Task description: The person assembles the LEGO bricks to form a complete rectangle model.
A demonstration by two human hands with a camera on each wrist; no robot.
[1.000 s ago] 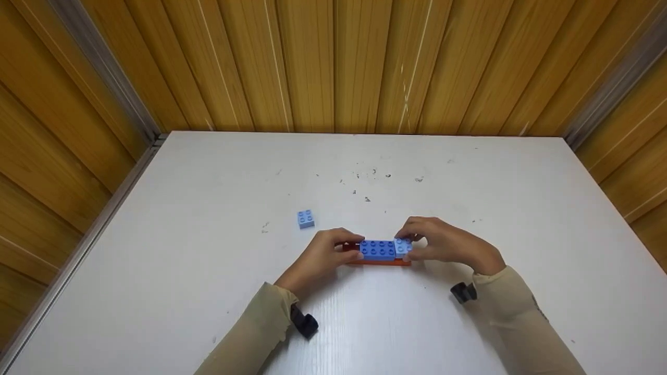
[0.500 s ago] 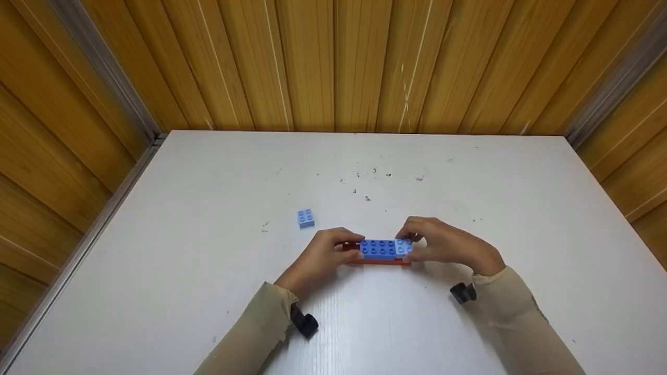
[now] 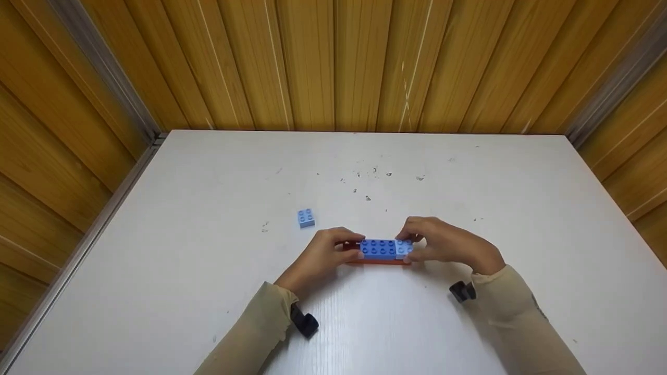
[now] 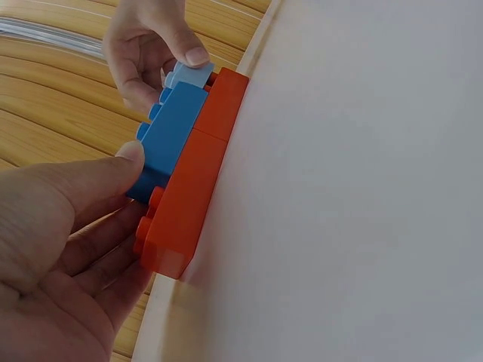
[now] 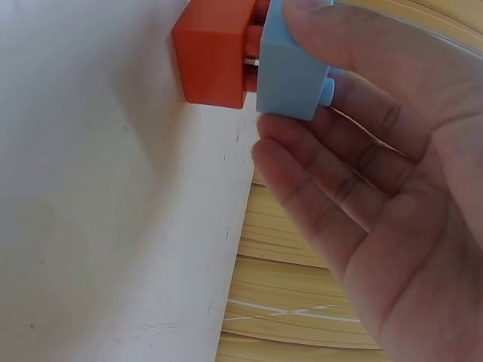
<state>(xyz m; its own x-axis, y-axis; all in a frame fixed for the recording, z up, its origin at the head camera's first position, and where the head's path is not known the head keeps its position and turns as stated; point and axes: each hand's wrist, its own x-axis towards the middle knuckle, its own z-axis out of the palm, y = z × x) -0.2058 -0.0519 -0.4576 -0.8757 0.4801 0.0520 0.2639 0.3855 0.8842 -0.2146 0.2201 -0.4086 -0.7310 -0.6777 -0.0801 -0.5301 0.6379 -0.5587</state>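
A row of two red bricks (image 4: 185, 204) lies end to end on the table, mostly hidden from above. On top sits a long blue brick (image 3: 378, 250), leaving red studs bare at the left end. My left hand (image 3: 324, 256) pinches the left end of this blue brick between thumb and fingers. At the right end, my right hand (image 3: 445, 244) pinches a small light blue brick (image 3: 402, 249) beside the blue one. In the right wrist view, red studs show in a gap between the light blue brick (image 5: 290, 79) and the red brick (image 5: 215, 56) under it.
Another light blue brick (image 3: 306, 219) stands alone on the white table (image 3: 208, 187), beyond my left hand. Wood-patterned panels (image 3: 333, 67) rise behind the table and at both sides. A black strap piece (image 3: 305, 322) juts from the left sleeve.
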